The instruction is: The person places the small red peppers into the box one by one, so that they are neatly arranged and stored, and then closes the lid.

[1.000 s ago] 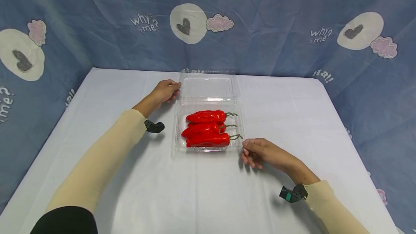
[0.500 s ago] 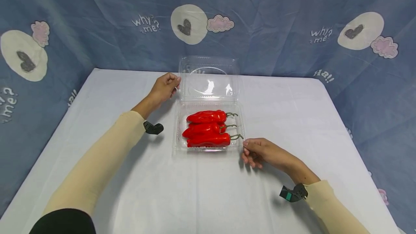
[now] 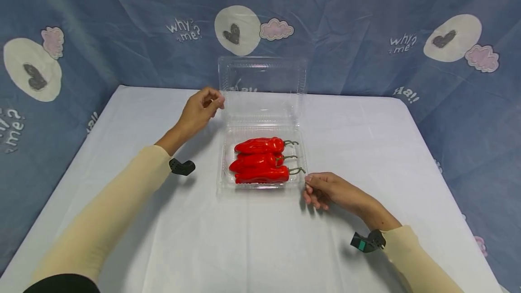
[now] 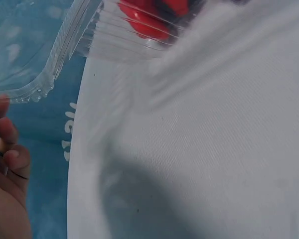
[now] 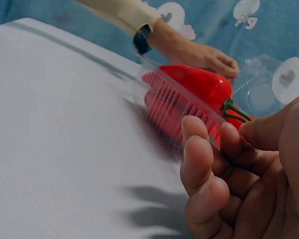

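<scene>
In the head view, a clear plastic clamshell container (image 3: 223, 159) sits on the white table, its lid (image 3: 262, 64) raised upright at the back. Several red peppers (image 3: 262, 175) with green stems lie in its base, stems to the right. My left hand (image 3: 197, 112) pinches the lid's left edge between thumb and fingers; the left wrist view shows the fingers (image 4: 14, 157) at the lid's rim (image 4: 40, 82). At the base's front right corner, my right hand (image 3: 333, 191) pinches the rim between thumb and index finger. Its other fingers (image 5: 198, 159) are loosely curled below.
The white-clothed table (image 3: 260, 243) extends around the container. A blue printed curtain (image 3: 342, 49) hangs behind and at both sides. Each wrist wears a black device, such as the one (image 3: 368, 241) on the right.
The lid has swung up from lying back to standing about upright. My left hand has risen with it and shifted slightly left. The right hand and the peppers stay in place.
</scene>
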### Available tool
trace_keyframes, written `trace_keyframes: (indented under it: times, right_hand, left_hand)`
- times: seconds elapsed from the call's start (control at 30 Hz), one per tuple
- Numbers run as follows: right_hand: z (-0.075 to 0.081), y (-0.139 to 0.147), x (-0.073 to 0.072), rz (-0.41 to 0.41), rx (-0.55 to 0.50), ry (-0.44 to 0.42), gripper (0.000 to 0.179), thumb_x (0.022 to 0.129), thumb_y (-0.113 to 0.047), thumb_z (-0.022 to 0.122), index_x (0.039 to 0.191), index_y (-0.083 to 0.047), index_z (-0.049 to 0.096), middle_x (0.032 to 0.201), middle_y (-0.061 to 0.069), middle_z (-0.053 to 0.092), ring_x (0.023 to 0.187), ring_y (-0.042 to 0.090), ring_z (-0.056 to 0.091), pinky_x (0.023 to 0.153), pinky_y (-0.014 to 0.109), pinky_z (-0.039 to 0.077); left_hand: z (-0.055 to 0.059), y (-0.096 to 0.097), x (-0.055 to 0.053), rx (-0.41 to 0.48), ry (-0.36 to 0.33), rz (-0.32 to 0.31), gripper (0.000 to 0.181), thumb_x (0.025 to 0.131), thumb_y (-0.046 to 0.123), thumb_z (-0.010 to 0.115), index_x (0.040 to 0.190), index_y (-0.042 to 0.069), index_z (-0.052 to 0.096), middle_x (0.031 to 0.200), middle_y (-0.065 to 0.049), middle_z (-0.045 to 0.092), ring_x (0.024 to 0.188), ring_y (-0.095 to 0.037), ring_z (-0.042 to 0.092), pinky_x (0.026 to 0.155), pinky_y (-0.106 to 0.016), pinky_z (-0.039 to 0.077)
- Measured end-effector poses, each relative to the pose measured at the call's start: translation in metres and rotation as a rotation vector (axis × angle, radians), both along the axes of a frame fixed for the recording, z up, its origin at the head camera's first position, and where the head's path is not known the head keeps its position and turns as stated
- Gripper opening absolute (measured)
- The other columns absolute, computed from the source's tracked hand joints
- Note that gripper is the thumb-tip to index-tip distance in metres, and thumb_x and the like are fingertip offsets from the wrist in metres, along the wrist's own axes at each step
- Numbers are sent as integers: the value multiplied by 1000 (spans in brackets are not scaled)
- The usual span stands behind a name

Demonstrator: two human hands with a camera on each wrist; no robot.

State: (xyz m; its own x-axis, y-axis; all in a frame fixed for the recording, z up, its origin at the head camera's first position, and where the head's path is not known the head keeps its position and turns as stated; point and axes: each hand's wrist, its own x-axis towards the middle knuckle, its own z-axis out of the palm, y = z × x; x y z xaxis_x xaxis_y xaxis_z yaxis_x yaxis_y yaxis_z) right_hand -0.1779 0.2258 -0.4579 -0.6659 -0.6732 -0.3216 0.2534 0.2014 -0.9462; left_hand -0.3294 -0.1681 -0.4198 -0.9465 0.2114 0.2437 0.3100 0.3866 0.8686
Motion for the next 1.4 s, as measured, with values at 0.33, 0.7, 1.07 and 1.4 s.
trace_keyframes:
  times: [0.33, 0.7, 1.07, 1.4]
  right_hand:
    - [3, -1, 2, -6, 7, 4, 39, 110, -31, 42, 92, 3, 51, 84, 15, 61, 64, 13, 54, 53, 22, 45]
    - [4, -1, 2, -16, -3, 3, 38, 110, -29, 41, 95, 3, 52, 83, 12, 60, 64, 13, 56, 53, 23, 45]
    - [1, -1, 0, -30, -123, -119, 62, 111, -47, 16, 100, -2, 58, 85, 6, 64, 65, 14, 60, 53, 23, 47]
    - [0, 0, 1, -20, -195, -151, 56, 111, -45, 22, 103, -3, 59, 86, 4, 65, 66, 14, 61, 55, 22, 48]
  left_hand:
    - [1, -18, 24, -225, 142, -38, 11, 98, 31, 66, 108, 27, 64, 81, 4, 64, 64, -18, 52, 53, -30, 40]
    - [0, -26, 53, -412, 358, -131, 21, 92, 11, 75, 110, 18, 67, 104, 4, 69, 75, -11, 58, 60, -28, 47]
    - [-14, -31, 63, -573, 525, -272, 37, 81, 5, 84, 110, 20, 66, 121, 7, 65, 90, -9, 65, 74, -29, 57]
    - [-15, -35, 69, -656, 537, -307, 35, 83, 6, 82, 112, 22, 69, 128, 6, 62, 115, -11, 63, 86, -36, 58]
